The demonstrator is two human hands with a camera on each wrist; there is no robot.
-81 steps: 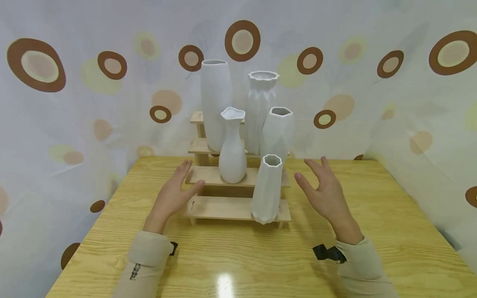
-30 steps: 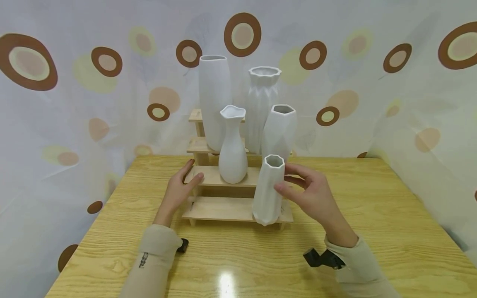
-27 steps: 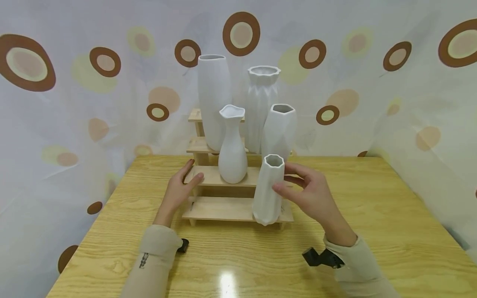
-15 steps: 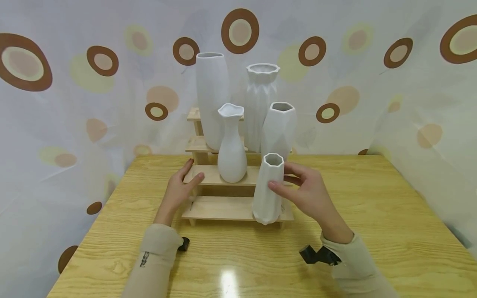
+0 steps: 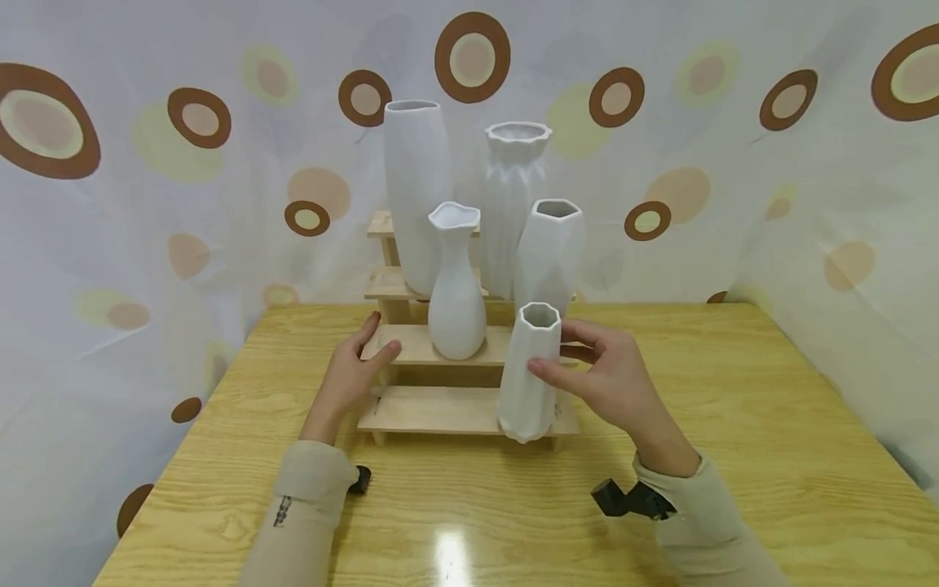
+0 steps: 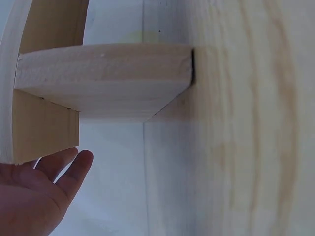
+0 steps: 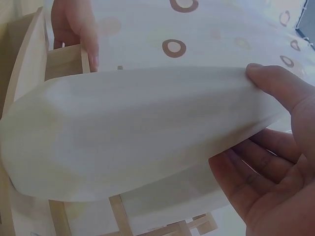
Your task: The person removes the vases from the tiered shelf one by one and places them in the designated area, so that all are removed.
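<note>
A small white fluted vase (image 5: 530,379) stands at the right end of the bottom tier of a light wooden stepped stand (image 5: 433,409). My right hand (image 5: 612,379) grips its upper part, thumb across the front and fingers along the far side, as the right wrist view also shows. At the stand's left end, my left hand (image 5: 345,375) holds the second tier, thumb over the board. In the left wrist view, the fingers (image 6: 74,172) reach around behind the wood. On that second tier stands a slim-necked white vase (image 5: 456,302).
Behind are a faceted white vase (image 5: 550,253), a tall smooth vase (image 5: 416,179) and a tall pleated vase (image 5: 513,196) with a frilled rim. The stand rests on a wood-grain table (image 5: 242,489), backed by a patterned cloth (image 5: 249,187).
My hands have moved inward from beside the stand; the left now holds its second tier, the right grips the fluted vase. The thumb slid farther across the vase, which stays put.
</note>
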